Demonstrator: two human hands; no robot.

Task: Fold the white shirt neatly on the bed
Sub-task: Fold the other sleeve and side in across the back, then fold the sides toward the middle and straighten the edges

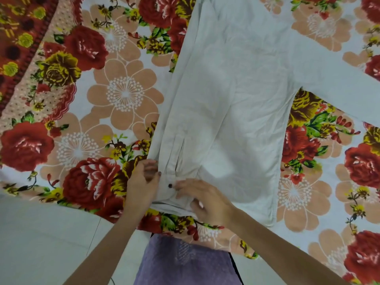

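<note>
Shirt (236,89) lies spread on the bed (115,93), and you're early in the fold. One sleeve is laid down along the body. Your left hand (144,179) curls round its cuff (174,194) and your right hand (205,200) pinches it beside the dark button (170,185). The other sleeve (339,79) lies stretched out right, and the body isn't folded yet. Floral cover underneath, pale floor (41,233) at the near edge.
</note>
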